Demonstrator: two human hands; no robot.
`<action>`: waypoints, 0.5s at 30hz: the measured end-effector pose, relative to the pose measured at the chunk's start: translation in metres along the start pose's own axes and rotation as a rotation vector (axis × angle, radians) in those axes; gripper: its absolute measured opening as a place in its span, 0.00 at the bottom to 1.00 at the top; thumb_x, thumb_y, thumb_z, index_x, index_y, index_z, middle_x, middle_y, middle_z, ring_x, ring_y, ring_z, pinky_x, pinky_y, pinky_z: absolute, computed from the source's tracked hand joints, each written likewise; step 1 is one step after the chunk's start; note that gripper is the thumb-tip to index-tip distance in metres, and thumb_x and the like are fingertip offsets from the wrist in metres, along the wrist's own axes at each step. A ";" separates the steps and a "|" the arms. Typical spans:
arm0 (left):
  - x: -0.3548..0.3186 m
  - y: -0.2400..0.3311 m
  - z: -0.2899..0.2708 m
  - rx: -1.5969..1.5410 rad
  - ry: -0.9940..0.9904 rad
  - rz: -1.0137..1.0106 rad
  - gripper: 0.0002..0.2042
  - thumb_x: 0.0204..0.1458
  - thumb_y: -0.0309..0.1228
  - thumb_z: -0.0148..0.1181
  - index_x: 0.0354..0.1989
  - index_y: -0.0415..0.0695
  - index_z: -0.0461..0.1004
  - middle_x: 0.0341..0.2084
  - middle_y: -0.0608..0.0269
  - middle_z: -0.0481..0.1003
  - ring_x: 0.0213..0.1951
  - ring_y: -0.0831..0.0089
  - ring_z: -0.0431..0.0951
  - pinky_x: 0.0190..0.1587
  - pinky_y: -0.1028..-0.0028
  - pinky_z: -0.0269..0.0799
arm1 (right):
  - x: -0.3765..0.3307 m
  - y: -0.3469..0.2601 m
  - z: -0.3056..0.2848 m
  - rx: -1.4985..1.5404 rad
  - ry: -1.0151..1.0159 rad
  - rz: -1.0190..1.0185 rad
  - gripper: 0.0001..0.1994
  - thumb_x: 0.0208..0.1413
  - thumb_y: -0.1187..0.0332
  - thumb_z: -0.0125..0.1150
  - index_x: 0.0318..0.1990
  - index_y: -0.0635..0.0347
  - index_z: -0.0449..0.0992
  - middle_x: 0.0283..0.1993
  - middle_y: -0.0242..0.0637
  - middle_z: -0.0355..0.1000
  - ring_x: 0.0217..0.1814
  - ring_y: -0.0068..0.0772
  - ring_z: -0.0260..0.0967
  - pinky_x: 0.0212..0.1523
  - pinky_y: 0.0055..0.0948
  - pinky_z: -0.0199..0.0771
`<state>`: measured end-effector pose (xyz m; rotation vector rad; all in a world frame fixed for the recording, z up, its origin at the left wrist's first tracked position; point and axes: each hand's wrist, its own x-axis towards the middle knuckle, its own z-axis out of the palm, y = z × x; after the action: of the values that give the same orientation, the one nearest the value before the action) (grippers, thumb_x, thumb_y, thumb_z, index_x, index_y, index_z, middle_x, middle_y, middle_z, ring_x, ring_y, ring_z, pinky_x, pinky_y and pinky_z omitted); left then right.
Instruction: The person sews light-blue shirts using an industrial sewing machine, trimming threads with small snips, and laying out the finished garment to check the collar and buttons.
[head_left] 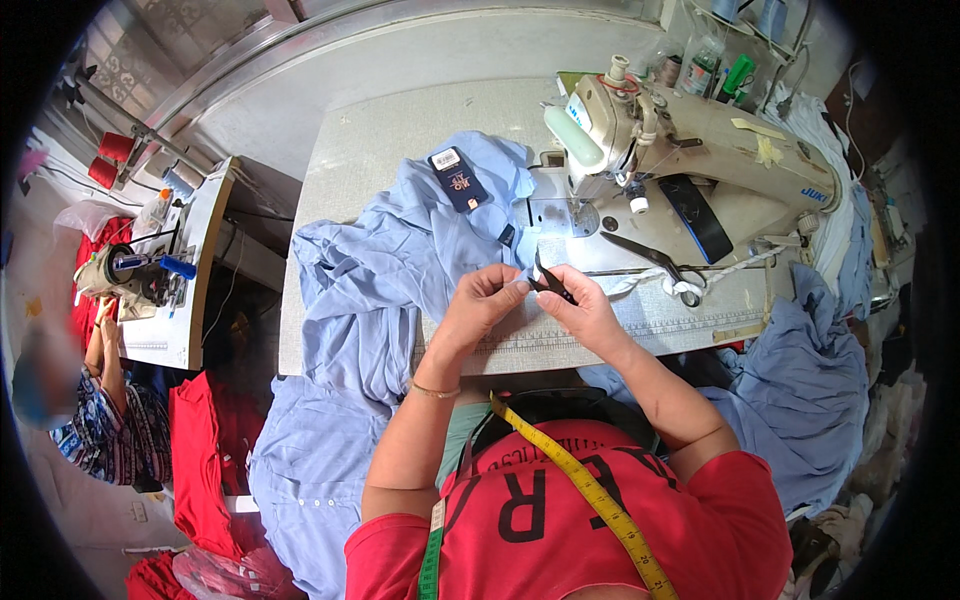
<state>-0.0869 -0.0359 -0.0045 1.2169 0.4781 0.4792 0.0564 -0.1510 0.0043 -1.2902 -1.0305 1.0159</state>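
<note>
My right hand (587,308) is closed around small black thread snips (552,284), blades pointing away from me. Beside it, my left hand (483,303) pinches a bit of light blue fabric at its fingertips, right by the snips. A light blue garment (370,255) spreads over the left of the table and hangs off its front edge. On it lies a dark hang tag (457,181). A small dark label (508,236) shows near the garment's right edge. Both hands are over the front of the table, before the sewing machine (690,140).
Large scissors (655,262) and a dark phone (695,218) lie on the right. More blue garments (800,400) are heaped at the right. A second machine (115,270) stands left, with a co-worker's arm (107,350) near it. A yellow measuring tape (590,490) hangs over my shirt.
</note>
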 end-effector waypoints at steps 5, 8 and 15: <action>0.002 -0.004 0.000 0.050 -0.007 0.018 0.07 0.52 0.29 0.59 0.33 0.38 0.74 0.24 0.78 0.70 0.25 0.90 0.62 0.26 0.85 0.56 | 0.000 0.005 -0.003 -0.107 0.024 -0.008 0.12 0.56 0.65 0.59 0.42 0.61 0.71 0.27 0.23 0.65 0.27 0.14 0.60 0.27 0.20 0.62; 0.001 -0.007 0.003 0.154 0.047 0.056 0.06 0.50 0.27 0.59 0.32 0.37 0.74 0.24 0.77 0.70 0.26 0.89 0.63 0.27 0.84 0.58 | -0.003 0.000 -0.002 -0.427 0.082 -0.109 0.12 0.55 0.64 0.59 0.43 0.60 0.71 0.25 0.27 0.67 0.25 0.17 0.63 0.25 0.23 0.64; 0.003 -0.008 0.003 0.174 0.063 0.023 0.05 0.48 0.26 0.58 0.30 0.37 0.74 0.22 0.76 0.69 0.26 0.89 0.64 0.27 0.84 0.60 | -0.004 0.002 -0.004 -0.400 0.087 -0.126 0.11 0.56 0.65 0.57 0.44 0.60 0.71 0.25 0.28 0.67 0.25 0.17 0.61 0.27 0.21 0.63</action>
<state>-0.0818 -0.0388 -0.0119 1.3788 0.5690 0.5045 0.0592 -0.1559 0.0019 -1.5541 -1.2726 0.6703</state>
